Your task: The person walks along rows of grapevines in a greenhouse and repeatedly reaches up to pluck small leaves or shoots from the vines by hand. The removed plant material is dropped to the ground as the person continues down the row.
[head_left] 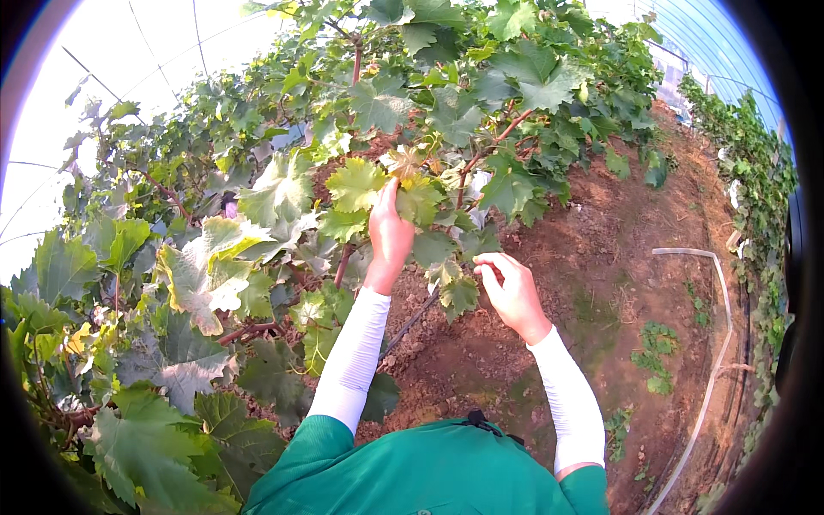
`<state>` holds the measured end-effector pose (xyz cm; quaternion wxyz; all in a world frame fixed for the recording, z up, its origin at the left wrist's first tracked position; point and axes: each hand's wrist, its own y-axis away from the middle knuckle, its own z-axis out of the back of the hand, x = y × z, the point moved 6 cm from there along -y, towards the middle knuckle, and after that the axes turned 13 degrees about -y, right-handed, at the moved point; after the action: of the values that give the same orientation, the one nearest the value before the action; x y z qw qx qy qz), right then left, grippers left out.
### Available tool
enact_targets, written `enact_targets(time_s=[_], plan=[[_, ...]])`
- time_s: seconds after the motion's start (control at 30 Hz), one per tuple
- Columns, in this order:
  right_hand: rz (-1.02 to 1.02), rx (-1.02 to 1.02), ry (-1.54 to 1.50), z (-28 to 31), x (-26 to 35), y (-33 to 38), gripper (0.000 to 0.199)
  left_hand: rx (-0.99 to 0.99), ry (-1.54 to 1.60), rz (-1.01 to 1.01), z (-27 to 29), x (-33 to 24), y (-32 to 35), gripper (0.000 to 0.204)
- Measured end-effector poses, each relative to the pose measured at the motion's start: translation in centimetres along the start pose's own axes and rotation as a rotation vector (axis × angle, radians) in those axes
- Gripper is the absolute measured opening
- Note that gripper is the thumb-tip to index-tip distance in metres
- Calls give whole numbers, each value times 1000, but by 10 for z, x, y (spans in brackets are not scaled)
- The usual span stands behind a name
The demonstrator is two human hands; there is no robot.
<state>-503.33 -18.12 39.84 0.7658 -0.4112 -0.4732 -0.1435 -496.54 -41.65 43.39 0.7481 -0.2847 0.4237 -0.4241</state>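
Note:
My left hand (pixel 392 232) reaches up into the grapevine, its fingertips against a yellow-green grape leaf (pixel 419 199). Its fingers are drawn together and partly hidden, so what they grip does not show. Just left of the fingertips is another lobed leaf (pixel 355 184), and a dry, pale brown leaf (pixel 402 160) sits above them. Lower and to the right, my right hand (pixel 515 296) is closed in a pinch, thumb and forefinger together. Anything between those tips is too small to make out. A small drooping leaf (pixel 459 293) hangs beside it.
Woody vine stems (pixel 481 159) rise through dense foliage ahead and left. Large leaves (pixel 142 446) crowd the lower left. Bare brown soil (pixel 592 343) lies to the right, with a pale hose (pixel 725 330) along it. Another vine row (pixel 751 172) stands at the far right under a film roof.

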Motion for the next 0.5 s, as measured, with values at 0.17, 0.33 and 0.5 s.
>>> enact_targets(time_s=[0.17,0.33,0.5], plan=[[538,105,222,-67,78,-85,13,31,-4,42,-7,5,0,56],[868,69,851,-109,77,-146,13,79,70,101,-5,8,-2,56],[843,127,915,-81,52,-168,9,1,13,47,-3,4,-1,60]])
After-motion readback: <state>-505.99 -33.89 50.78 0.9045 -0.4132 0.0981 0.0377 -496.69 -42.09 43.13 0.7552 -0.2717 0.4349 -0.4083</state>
